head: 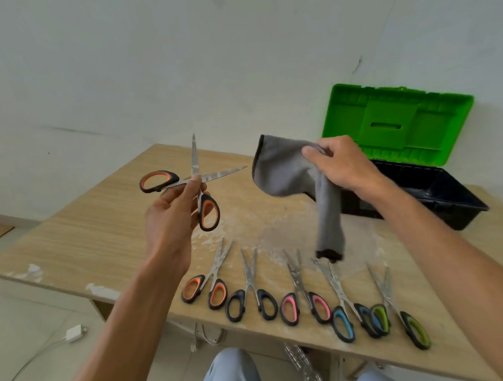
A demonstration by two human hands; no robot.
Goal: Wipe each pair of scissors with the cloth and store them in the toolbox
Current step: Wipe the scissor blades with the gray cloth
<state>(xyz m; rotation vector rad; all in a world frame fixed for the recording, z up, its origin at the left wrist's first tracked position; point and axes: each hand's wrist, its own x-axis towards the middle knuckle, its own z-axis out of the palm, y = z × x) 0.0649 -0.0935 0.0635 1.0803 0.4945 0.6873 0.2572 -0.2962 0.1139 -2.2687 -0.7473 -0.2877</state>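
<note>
Above table | left hand pinches splayed orange scissors | right hand grips grey cloth

Table: light wood-grain top. A pale dusty smear is noted across the middle, and white chips are seen along the near-left edge.

Five pairs are laid in a row near the front edge, handles toward the viewer, blades slightly parted. Left to right: orange scissors, black scissors, pink scissors, blue scissors, green scissors. The blue and green handles are seen overlapping; the other pairs are kept apart.

Toolbox is set at the far right: black base, green lid raised. Contents cannot be made out.
</note>
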